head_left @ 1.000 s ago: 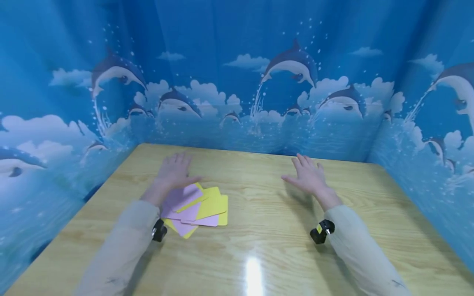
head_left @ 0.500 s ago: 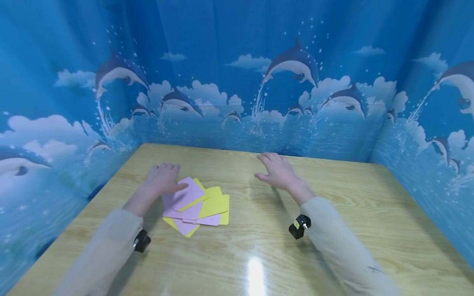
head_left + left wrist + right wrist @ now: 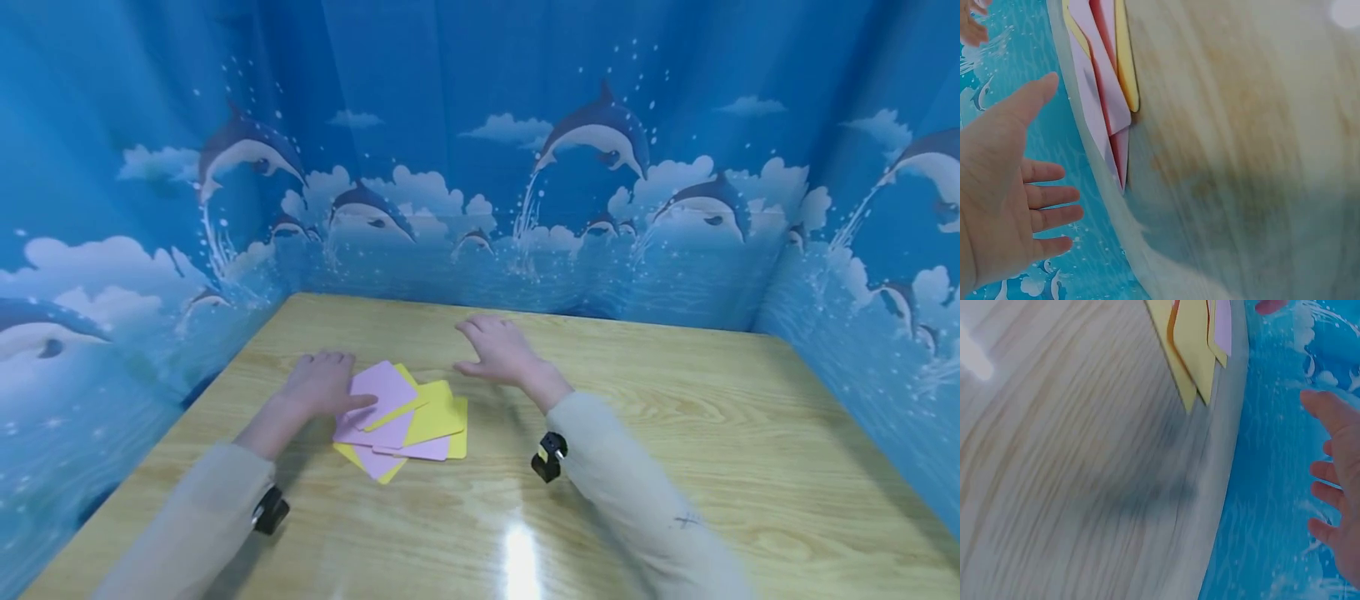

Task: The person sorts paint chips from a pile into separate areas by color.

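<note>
A loose, fanned pile of pink and yellow cards lies on the left half of the wooden table. My left hand is at the pile's left edge, its thumb overlapping the top pink card in the head view. The left wrist view shows that hand with fingers extended and thumb apart, holding nothing. Beyond the pile's right side, my right hand hovers over the table with loosely bent fingers and nothing in them. In the right wrist view its thumb and fingers stand apart from the yellow cards.
The wood-grain table reaches back to a blue curtain printed with dolphins and clouds, which also hangs along both sides. A bright light reflection shows on the tabletop near the front. Small black cameras sit on both wrists.
My right hand has swept left from the table's right half to near the pile. The left hand has drawn back toward me and slightly left, uncovering more of the cards. The pile lies unchanged.
</note>
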`<state>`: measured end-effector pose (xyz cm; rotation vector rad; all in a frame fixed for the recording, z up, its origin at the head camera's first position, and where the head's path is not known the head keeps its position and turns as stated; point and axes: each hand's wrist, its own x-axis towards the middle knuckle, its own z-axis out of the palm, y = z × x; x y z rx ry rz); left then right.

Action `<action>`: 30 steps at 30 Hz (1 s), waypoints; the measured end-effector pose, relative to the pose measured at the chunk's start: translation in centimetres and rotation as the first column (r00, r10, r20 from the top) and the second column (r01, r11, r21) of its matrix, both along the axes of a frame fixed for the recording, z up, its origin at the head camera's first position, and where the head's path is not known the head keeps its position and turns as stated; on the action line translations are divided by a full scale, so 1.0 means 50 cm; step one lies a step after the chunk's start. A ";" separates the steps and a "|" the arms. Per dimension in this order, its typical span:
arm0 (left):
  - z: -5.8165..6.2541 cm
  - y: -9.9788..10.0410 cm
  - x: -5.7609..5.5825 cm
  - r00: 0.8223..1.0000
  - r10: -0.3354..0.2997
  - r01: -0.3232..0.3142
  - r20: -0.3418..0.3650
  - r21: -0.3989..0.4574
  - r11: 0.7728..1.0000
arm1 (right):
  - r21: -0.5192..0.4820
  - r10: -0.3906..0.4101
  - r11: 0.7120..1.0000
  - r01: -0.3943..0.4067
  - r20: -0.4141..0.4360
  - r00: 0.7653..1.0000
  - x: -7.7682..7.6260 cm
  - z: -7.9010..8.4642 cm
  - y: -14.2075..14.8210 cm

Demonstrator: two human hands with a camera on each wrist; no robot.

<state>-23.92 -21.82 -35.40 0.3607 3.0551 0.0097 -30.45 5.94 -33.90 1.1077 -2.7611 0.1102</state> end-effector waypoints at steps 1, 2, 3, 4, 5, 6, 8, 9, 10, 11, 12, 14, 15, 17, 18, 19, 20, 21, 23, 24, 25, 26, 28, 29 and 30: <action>-0.002 -0.001 0.002 1.000 0.000 0.000 0.002 -0.002 1.000 | 0.009 0.012 1.000 -0.012 -0.002 1.000 -0.001 -0.002 -0.010; -0.004 -0.003 0.003 1.000 0.001 -0.001 0.007 0.000 1.000 | 0.015 0.023 1.000 -0.023 0.004 1.000 -0.002 -0.004 -0.020; -0.006 -0.004 0.004 1.000 0.002 -0.002 0.014 0.003 1.000 | 0.018 0.036 0.999 -0.036 0.012 0.999 -0.002 -0.006 -0.030; -0.009 -0.004 0.005 1.000 0.005 -0.005 0.021 0.005 1.000 | 0.025 0.046 0.999 -0.046 0.023 0.999 -0.002 -0.007 -0.039; -0.011 -0.005 0.006 1.000 0.003 -0.003 0.026 0.003 1.000 | 0.036 0.056 0.998 -0.057 0.031 0.998 -0.002 -0.009 -0.048; -0.012 -0.005 0.007 1.000 0.003 -0.003 0.030 0.004 1.000 | 0.042 0.062 0.997 -0.064 0.044 0.997 -0.001 -0.011 -0.057; -0.016 -0.005 0.008 0.999 -0.004 0.003 0.035 0.008 1.000 | 0.061 0.075 0.995 -0.078 0.053 0.996 0.001 -0.014 -0.075; -0.017 -0.005 0.008 0.999 -0.006 0.005 0.036 0.008 1.000 | 0.067 0.081 0.994 -0.085 0.057 0.995 0.003 -0.015 -0.085; -0.018 -0.004 0.009 0.999 -0.014 0.014 0.034 0.004 1.000 | 0.077 0.085 0.993 -0.090 0.058 0.995 0.004 -0.017 -0.094; -0.019 -0.003 0.009 0.999 -0.021 0.021 0.034 0.000 1.000 | 0.084 0.089 0.992 -0.094 0.059 0.994 0.006 -0.019 -0.103; -0.019 -0.002 0.009 0.999 -0.025 0.025 0.036 -0.001 1.000 | 0.093 0.093 0.991 -0.098 0.059 0.994 0.008 -0.021 -0.112; -0.020 0.000 0.010 0.999 -0.035 0.035 0.041 -0.005 0.999 | 0.117 0.099 0.988 -0.105 0.054 0.994 0.012 -0.024 -0.129; -0.021 0.002 0.010 0.998 -0.040 0.040 0.044 -0.009 0.999 | 0.125 0.099 0.987 -0.106 0.059 0.993 0.014 -0.027 -0.137; -0.020 0.005 0.009 0.998 -0.050 0.050 0.048 -0.008 0.999 | 0.149 0.091 0.984 -0.101 0.067 0.994 0.016 -0.032 -0.150; -0.020 0.007 0.008 0.997 -0.054 0.054 0.050 -0.003 0.999 | 0.160 0.088 0.982 -0.099 0.076 0.993 0.017 -0.035 -0.157; -0.021 0.009 0.008 0.997 -0.060 0.060 0.049 -0.001 0.998 | 0.171 0.081 0.981 -0.094 0.083 0.993 0.018 -0.039 -0.162; -0.022 0.010 0.008 0.997 -0.065 0.065 0.048 0.000 0.998 | 0.182 0.074 0.979 -0.090 0.093 0.993 0.018 -0.043 -0.168; -0.023 0.011 0.008 0.997 -0.066 0.066 0.048 0.005 0.998 | 0.194 0.067 0.977 -0.086 0.101 0.993 0.018 -0.047 -0.172; -0.026 0.012 0.008 0.996 -0.065 0.064 0.055 0.020 0.998 | 0.214 0.056 0.974 -0.079 0.113 0.992 0.018 -0.056 -0.181; -0.028 0.012 0.008 0.996 -0.064 0.062 0.060 0.025 0.998 | 0.223 0.053 0.972 -0.078 0.116 0.992 0.019 -0.060 -0.184; -0.030 0.011 0.008 0.996 -0.059 0.057 0.067 0.030 0.998 | 0.231 0.052 0.970 -0.078 0.117 0.992 0.019 -0.064 -0.188; -0.032 0.010 0.008 0.996 -0.054 0.051 0.077 0.037 0.998 | 0.238 0.052 0.968 -0.079 0.118 0.992 0.020 -0.069 -0.191; -0.034 0.009 0.008 0.994 -0.049 0.044 0.096 0.051 0.998 | 0.240 0.056 0.967 -0.084 0.122 0.991 0.023 -0.076 -0.196; -0.035 0.008 0.008 0.993 -0.048 0.042 0.104 0.055 0.998 | 0.239 0.056 0.967 -0.086 0.127 0.990 0.025 -0.079 -0.198; -0.036 0.007 0.008 0.993 -0.046 0.039 0.112 0.060 0.997 | 0.239 0.057 0.967 -0.088 0.131 0.990 0.027 -0.082 -0.199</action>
